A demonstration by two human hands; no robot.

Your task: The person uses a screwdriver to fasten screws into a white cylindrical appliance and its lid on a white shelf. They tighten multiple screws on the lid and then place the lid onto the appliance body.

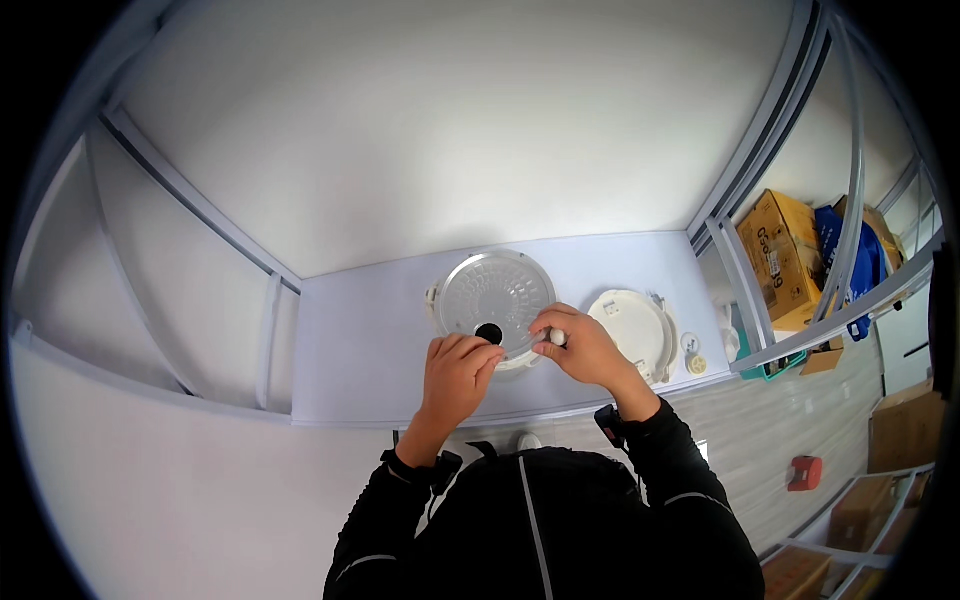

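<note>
A round appliance part (490,285) with a dimpled metal face and a pale rim lies on the white table. Near its front edge is a dark round spot (489,333). My left hand (460,370) is just in front of that spot, its fingers curled together; whatever is between the fingertips is too small to make out. At the right front rim, my right hand (585,345) is closed round a small tool with a pale rounded end (557,337), perhaps a screwdriver. The rest of this tool is hidden by the fingers or too thin to see.
Right of my right hand lies a white round cover (630,325). Beside it are a small yellowish round piece (697,364) and a clear ring-like piece (690,342). A yellow cardboard box (780,260) stands beyond the frame post; a red stool-like object (804,473) is on the floor.
</note>
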